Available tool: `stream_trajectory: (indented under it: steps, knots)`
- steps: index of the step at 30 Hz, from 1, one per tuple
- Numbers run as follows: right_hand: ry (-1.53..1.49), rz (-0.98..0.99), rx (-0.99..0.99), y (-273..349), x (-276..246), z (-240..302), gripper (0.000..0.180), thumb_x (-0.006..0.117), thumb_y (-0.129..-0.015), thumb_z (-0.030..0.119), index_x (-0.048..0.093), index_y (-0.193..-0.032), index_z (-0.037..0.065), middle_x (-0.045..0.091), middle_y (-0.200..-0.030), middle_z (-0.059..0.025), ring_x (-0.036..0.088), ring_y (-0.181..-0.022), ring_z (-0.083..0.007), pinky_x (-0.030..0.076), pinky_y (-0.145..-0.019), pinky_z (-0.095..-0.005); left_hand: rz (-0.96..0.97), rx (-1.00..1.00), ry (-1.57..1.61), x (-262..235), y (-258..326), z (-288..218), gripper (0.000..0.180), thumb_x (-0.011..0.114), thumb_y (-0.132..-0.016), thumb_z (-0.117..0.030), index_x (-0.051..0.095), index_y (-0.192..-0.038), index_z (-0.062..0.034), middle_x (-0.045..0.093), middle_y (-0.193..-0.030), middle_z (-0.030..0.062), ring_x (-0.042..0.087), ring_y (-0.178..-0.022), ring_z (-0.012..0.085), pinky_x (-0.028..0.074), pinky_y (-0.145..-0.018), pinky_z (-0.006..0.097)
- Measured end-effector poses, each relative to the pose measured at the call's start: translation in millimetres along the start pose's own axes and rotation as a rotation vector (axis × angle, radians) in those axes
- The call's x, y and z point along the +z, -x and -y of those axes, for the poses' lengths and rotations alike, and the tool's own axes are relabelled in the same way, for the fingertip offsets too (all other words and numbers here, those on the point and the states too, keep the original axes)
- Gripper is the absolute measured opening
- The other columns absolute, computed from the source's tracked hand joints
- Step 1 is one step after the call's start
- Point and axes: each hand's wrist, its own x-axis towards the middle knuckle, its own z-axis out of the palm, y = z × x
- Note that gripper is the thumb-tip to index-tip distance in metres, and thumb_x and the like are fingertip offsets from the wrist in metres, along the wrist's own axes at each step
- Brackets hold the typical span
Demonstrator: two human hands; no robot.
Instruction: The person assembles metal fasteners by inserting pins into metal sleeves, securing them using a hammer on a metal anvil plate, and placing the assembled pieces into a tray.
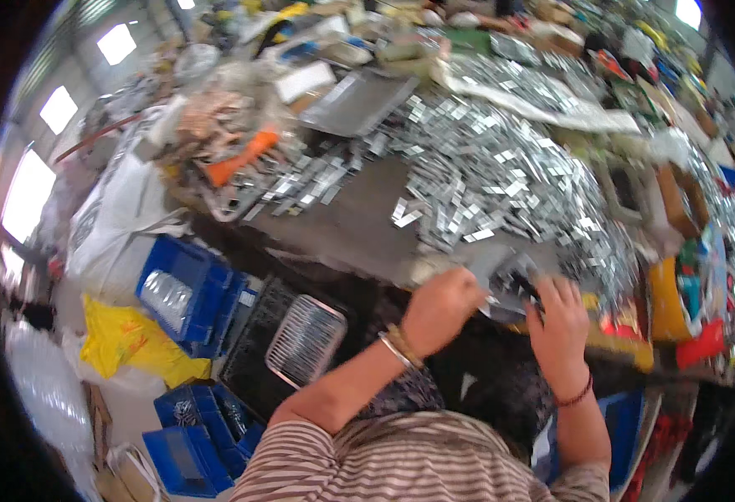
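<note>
My left hand (443, 311) is at the near edge of the worktable, its fingers curled together in a pinch. A pale sliver shows by its fingertips, too blurred to name. To its right my right hand (562, 328) has its fingers bent down and closed around the end of a small dark object (518, 283), whose kind I cannot make out. Just beyond both hands spreads a large heap of flat, shiny metal strips (476, 176) on the grey tabletop (366, 201).
A metal tray (359, 102) and an orange-handled tool (242, 157) lie at the back left. Left of me, a tray of lined-up metal strips (306, 339) sits on a black crate, near blue bins (185, 289) and a yellow bag (133, 343). An open cardboard box (681, 201) stands right.
</note>
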Motion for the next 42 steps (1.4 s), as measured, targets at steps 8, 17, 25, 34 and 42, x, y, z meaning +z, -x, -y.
stream_trajectory:
  steps: [8, 17, 25, 34, 42]
  knots:
    - [-0.066, 0.11, 0.184, 15.5, -3.6, -33.5, 0.033, 0.074, -0.085, 0.005, 0.069, -0.117, 0.008, 0.062, -0.096, -0.0133, 0.065, -0.088, -0.0365, 0.053, -0.075, -0.0467, -0.014, -0.035, 0.131, -9.8, -9.5, -1.7, 0.018, 0.081, -0.082, -0.007, 0.077, -0.099, -0.0088, 0.062, -0.092, 0.0081, 0.064, -0.082, 0.0287, 0.052, -0.07, 0.039]
    - [-0.145, -0.032, 0.11, 50.3, -31.9, -2.2, 0.03, 0.073, -0.084, -0.001, 0.075, -0.112, 0.007, 0.062, -0.1, -0.0136, 0.067, -0.079, -0.0318, 0.054, -0.067, -0.0397, -0.015, -0.02, 0.128, -8.7, -4.3, -7.1, 0.023, 0.081, -0.08, -0.001, 0.076, -0.101, -0.0076, 0.063, -0.093, 0.0084, 0.065, -0.083, 0.0282, 0.052, -0.069, 0.037]
    - [-0.047, -0.07, 0.04, 38.0, -14.2, -3.1, 0.029, 0.07, -0.079, -0.004, 0.077, -0.103, 0.009, 0.064, -0.096, -0.0105, 0.067, -0.074, -0.0268, 0.054, -0.06, -0.0356, -0.005, -0.014, 0.133, -5.5, -9.5, 3.3, 0.024, 0.08, -0.079, 0.002, 0.074, -0.102, -0.0044, 0.064, -0.093, 0.0101, 0.066, -0.083, 0.0288, 0.053, -0.07, 0.037]
    - [-0.07, -0.045, 0.066, 54.9, -8.1, -14.9, 0.033, 0.07, -0.08, -0.002, 0.077, -0.109, 0.012, 0.063, -0.097, -0.0114, 0.068, -0.078, -0.0296, 0.056, -0.067, -0.0399, 0.018, 0.028, 0.075, 4.0, -6.0, 5.2, 0.02, 0.077, -0.084, -0.005, 0.076, -0.104, -0.0105, 0.062, -0.092, 0.0091, 0.065, -0.084, 0.0302, 0.052, -0.071, 0.041]
    - [-0.142, 0.135, 0.089, 10.3, 2.3, -30.4, 0.021, 0.075, -0.082, 0.005, 0.073, -0.102, 0.011, 0.061, -0.098, -0.013, 0.066, -0.092, -0.0349, 0.053, -0.076, -0.0467, -0.016, -0.066, 0.118, -11.1, -1.5, -2.5, 0.014, 0.079, -0.085, -0.01, 0.076, -0.099, -0.0089, 0.064, -0.095, 0.0094, 0.066, -0.085, 0.0314, 0.053, -0.073, 0.041]
